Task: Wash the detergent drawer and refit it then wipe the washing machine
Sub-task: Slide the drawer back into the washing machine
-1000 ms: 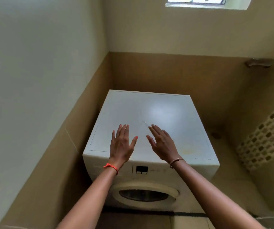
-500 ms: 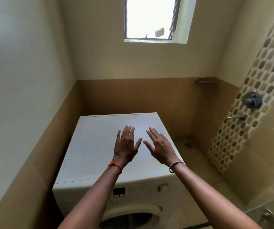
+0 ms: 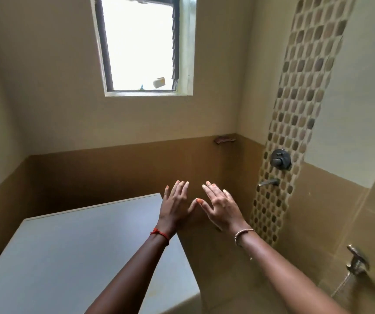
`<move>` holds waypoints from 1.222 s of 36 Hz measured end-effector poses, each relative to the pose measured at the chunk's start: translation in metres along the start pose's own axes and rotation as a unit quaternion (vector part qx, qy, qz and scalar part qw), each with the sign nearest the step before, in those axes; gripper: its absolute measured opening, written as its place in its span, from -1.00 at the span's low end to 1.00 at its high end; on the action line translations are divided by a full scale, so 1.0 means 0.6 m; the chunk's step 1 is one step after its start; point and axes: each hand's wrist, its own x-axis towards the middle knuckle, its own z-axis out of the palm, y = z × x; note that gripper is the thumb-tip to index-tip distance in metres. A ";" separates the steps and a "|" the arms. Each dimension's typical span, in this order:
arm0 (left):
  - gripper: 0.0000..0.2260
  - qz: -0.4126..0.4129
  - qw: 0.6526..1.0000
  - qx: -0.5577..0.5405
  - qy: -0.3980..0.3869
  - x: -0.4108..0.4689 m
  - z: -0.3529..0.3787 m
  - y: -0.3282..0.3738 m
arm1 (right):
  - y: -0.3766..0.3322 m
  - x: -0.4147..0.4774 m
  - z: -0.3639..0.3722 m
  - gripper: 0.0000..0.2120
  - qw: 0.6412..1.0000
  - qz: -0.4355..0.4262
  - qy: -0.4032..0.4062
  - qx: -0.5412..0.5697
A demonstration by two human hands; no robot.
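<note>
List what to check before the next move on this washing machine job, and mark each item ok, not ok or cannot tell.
1. Left hand free: ok, fingers straight, holding nothing.
2. Right hand free: ok, fingers spread, holding nothing.
3. Detergent drawer located: cannot tell, the machine's front is out of frame.
4. Wiping cloth ready: not ok, none in view.
5. Water source located: ok, grey metal wall spout sits on the mosaic tile strip to the right.
6. White flat top of the washing machine reachable: ok, the left forearm crosses above it.
</note>
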 end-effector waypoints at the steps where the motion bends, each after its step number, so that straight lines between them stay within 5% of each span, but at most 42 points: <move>1: -0.41 0.002 1.000 0.000 -0.004 0.024 0.005 0.017 | 0.026 0.011 -0.009 -0.43 1.000 0.004 0.003 -0.004; 19: -0.46 0.031 0.999 -0.037 0.004 0.355 0.110 0.220 | 0.387 0.185 -0.117 -0.46 0.997 0.068 0.013 -0.031; 44: -0.53 -0.038 0.987 -0.154 -0.036 0.847 0.387 0.150 | 0.719 0.600 0.055 -0.45 0.994 0.093 -0.005 -0.051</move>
